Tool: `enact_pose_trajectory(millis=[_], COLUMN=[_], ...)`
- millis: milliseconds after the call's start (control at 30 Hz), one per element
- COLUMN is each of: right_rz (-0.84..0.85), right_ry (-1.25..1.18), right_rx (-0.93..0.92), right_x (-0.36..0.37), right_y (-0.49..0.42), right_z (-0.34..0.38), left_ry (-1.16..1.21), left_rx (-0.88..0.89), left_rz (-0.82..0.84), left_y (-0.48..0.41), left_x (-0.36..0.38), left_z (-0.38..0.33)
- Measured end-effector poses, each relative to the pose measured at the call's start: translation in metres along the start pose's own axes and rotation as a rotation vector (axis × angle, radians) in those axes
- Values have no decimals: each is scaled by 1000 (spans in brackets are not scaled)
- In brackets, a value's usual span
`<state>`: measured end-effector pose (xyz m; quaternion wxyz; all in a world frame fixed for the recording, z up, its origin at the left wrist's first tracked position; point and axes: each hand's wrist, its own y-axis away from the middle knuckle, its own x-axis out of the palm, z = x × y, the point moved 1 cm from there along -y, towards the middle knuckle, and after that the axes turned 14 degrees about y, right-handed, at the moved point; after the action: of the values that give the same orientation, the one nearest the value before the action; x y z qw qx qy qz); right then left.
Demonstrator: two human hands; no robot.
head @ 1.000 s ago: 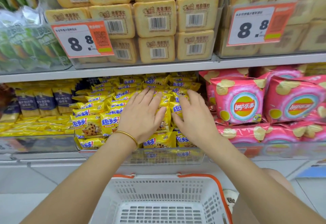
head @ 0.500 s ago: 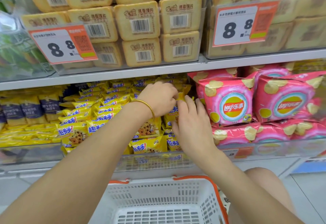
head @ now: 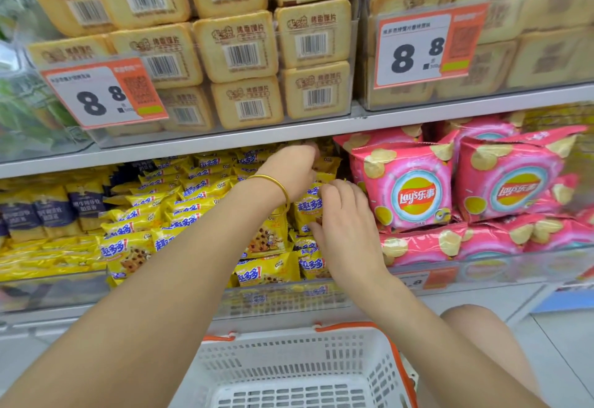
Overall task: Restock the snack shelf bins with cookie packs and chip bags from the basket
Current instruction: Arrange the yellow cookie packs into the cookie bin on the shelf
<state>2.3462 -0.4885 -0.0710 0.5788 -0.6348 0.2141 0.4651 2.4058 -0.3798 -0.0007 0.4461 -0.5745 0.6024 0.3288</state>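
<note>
Reaching into the bin (head: 273,300) of yellow packs, the right hand (head: 348,230) pinches a cookie pack (head: 307,211). The left hand (head: 289,169) curls farther back, its grip hidden. Pink chip bags (head: 414,189) sit alongside, the basket (head: 289,366) below.

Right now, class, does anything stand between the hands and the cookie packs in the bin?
Nothing visible does. The left hand and right hand are both in among the cookie packs, left of the chip bags.
</note>
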Motion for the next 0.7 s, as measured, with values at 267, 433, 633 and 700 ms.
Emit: enact_pose_trajectory(millis=[267, 433, 633, 700], right_rz=[8, -7, 47, 60], right_ry=[20, -36, -13, 16], right_rx=[11, 12, 7, 17], right_x=[1, 2, 2, -1], right_y=[1, -3, -4, -2], right_z=[1, -1, -1, 1], left_ry=[31, 119, 113, 41], left_rx=[-22, 25, 62, 78], left_rz=[-9, -156, -161, -189], left_y=[-6, -1, 9, 21], left_x=[1, 7, 4, -1], left_z=[-1, 2, 2, 2])
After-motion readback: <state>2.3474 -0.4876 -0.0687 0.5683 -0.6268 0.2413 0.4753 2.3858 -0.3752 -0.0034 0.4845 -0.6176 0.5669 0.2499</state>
